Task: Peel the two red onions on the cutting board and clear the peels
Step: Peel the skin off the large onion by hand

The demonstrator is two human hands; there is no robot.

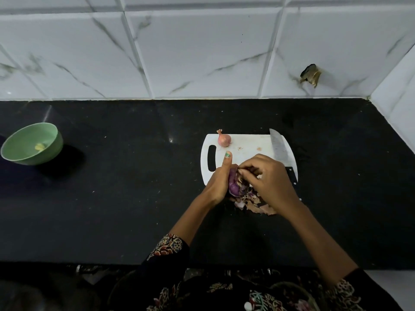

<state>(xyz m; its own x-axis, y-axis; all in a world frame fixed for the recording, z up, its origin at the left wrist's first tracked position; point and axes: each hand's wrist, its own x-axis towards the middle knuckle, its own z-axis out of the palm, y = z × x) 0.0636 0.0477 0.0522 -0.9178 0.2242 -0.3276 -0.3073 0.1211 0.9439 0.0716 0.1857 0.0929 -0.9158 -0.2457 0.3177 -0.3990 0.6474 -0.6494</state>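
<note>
My left hand grips a purple red onion over the near edge of the white cutting board, thumb pointing up. My right hand pinches a strip of dry skin at the top of that onion. A pile of brown and purple peels lies on the black counter just below the onion. A second, smaller onion with its pink skin on sits at the board's far left corner.
A large knife lies on the right side of the board, blade pointing away. A green bowl with a small yellow piece inside stands far left on the black counter. Marble-tiled walls close the back and right.
</note>
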